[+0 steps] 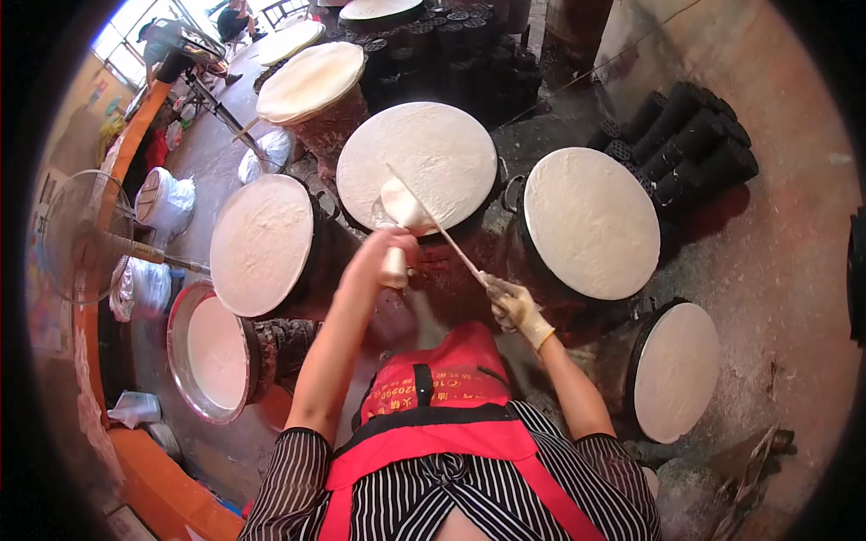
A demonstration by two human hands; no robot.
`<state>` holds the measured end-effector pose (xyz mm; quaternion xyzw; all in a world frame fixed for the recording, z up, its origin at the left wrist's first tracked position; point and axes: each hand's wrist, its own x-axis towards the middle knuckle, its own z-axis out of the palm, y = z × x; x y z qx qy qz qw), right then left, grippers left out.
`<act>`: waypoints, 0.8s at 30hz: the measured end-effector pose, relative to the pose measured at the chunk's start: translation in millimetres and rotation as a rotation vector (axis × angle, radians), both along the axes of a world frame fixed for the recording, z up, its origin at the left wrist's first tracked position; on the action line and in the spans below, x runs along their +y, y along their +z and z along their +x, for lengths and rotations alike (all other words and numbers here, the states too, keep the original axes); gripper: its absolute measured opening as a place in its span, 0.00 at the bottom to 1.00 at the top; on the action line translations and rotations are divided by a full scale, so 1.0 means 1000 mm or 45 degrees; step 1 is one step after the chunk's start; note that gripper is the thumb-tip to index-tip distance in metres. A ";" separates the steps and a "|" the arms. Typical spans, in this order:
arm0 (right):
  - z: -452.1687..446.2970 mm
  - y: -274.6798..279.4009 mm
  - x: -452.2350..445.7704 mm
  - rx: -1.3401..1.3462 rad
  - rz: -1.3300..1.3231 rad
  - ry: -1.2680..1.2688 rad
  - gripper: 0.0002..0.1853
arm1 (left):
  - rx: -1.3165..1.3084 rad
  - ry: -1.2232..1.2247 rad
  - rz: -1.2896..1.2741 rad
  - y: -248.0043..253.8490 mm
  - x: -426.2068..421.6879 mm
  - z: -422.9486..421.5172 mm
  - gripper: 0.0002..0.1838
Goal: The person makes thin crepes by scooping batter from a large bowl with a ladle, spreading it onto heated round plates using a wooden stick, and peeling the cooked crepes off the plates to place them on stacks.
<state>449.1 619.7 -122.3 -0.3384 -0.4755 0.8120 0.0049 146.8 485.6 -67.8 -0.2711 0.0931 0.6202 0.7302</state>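
Over the near edge of the middle round griddle [442, 135], which is coated with a white batter-like layer, my left hand [390, 242] is closed around a white-handled tool [394, 269]. The hand is bare and a little blurred. A lump of white batter [401, 206] shows just beyond it; the head of the tool is hard to make out there. In a pale work glove, my right hand [514, 307] grips a long thin stick [442, 227]. The far part of the stick crosses over the griddle beside the batter.
More white-coated griddles stand at the right [591, 221], lower right [678, 371] and left [262, 243]. A batter-filled basin [171, 347] and a standing fan [86, 236] are at left. Black coal cylinders [695, 144] lie by the right wall. Other people [162, 41] are far back.
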 end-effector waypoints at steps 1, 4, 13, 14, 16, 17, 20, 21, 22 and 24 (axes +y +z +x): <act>0.000 0.013 0.003 0.017 0.065 -0.002 0.21 | -0.178 0.154 0.188 0.005 -0.019 -0.005 0.10; -0.011 0.030 0.030 0.205 0.373 -0.364 0.21 | 0.496 0.150 0.054 0.074 -0.077 0.024 0.10; -0.003 0.012 -0.028 -0.304 1.425 0.514 0.20 | 0.322 0.124 -0.339 0.064 -0.122 0.026 0.08; -0.008 0.013 -0.023 -0.304 1.421 0.514 0.20 | 0.322 0.123 -0.344 0.063 -0.130 0.028 0.08; -0.022 0.014 -0.003 -0.017 1.113 0.007 0.20 | 0.388 0.186 -0.426 0.063 -0.141 0.032 0.08; -0.032 0.003 0.008 -0.150 1.285 -0.112 0.20 | 0.362 0.206 -0.475 0.064 -0.146 0.036 0.07; -0.036 -0.013 -0.012 -0.232 1.353 0.093 0.23 | 0.375 0.200 -0.546 0.060 -0.152 0.039 0.07; -0.026 -0.008 -0.032 -0.214 1.295 0.172 0.25 | 0.349 0.182 -0.516 0.054 -0.153 0.037 0.07; -0.013 -0.043 -0.038 -0.238 1.442 0.363 0.25 | 0.348 0.178 -0.512 0.054 -0.150 0.037 0.07; 0.005 -0.047 -0.056 0.007 1.451 0.220 0.24 | 0.449 0.112 -0.479 0.053 -0.138 0.041 0.07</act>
